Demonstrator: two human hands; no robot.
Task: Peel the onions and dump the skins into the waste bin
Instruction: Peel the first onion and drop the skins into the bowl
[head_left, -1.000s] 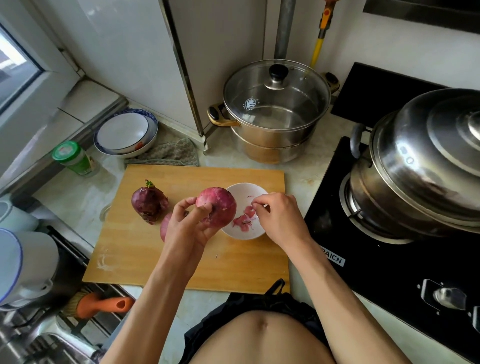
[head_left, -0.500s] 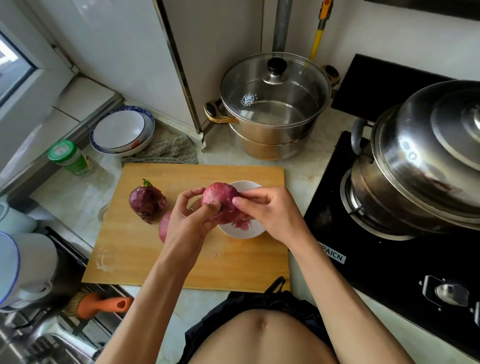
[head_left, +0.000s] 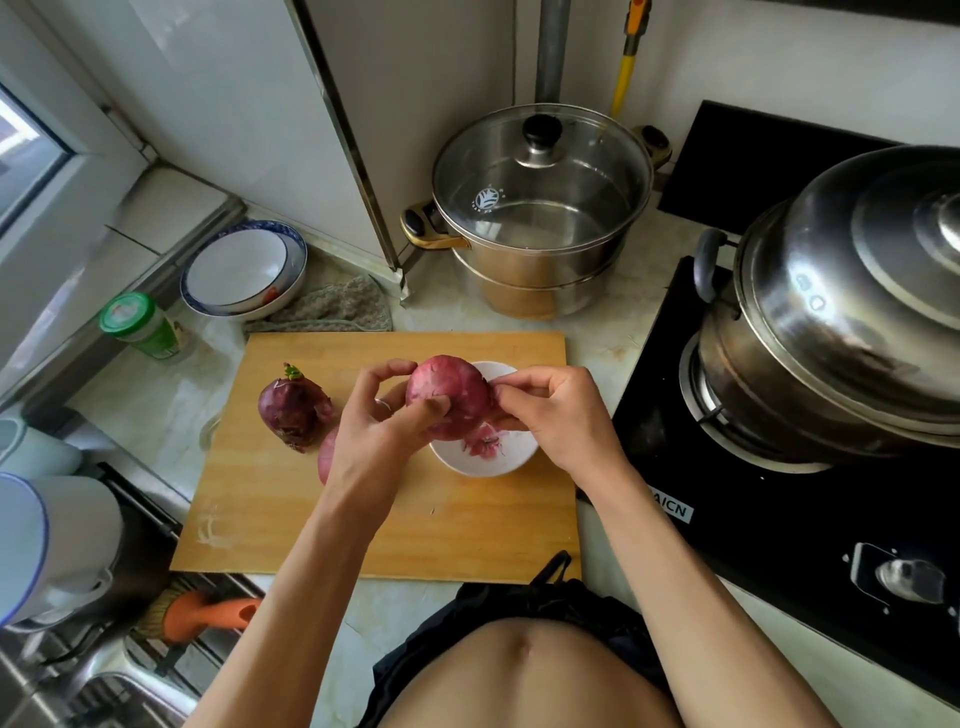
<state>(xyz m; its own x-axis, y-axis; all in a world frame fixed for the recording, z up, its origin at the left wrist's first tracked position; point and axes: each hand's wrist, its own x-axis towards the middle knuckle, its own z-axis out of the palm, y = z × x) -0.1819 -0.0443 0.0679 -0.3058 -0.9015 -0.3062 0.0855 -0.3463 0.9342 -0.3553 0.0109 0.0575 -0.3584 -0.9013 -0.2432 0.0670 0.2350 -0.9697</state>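
Kitchen counter of pale marbled stone (head_left: 156, 415), with a wooden cutting board (head_left: 291, 509) lying between a sink at the left and a black gas hob (head_left: 753, 519) at the right. Compared with a second ago, the right hand (head_left: 561, 415) has left the white bowl (head_left: 467, 465) and come up against the held onion (head_left: 447, 395), which now sits higher over the bowl's near rim. The left hand (head_left: 379, 436) grips this onion from the left, thumb curled across its front and fingers arched over its top. Right-hand fingertips pinch at the onion's right edge; whether a strip of skin is caught between them cannot be told. The onion shows a pinkish-red, matt surface. Pink skin scraps (head_left: 485, 441) lie in the bowl. A darker, unpeeled onion (head_left: 293, 410) with a green sprout stands on the board to the left; a third onion (head_left: 327, 460) is partly hidden behind the left wrist.
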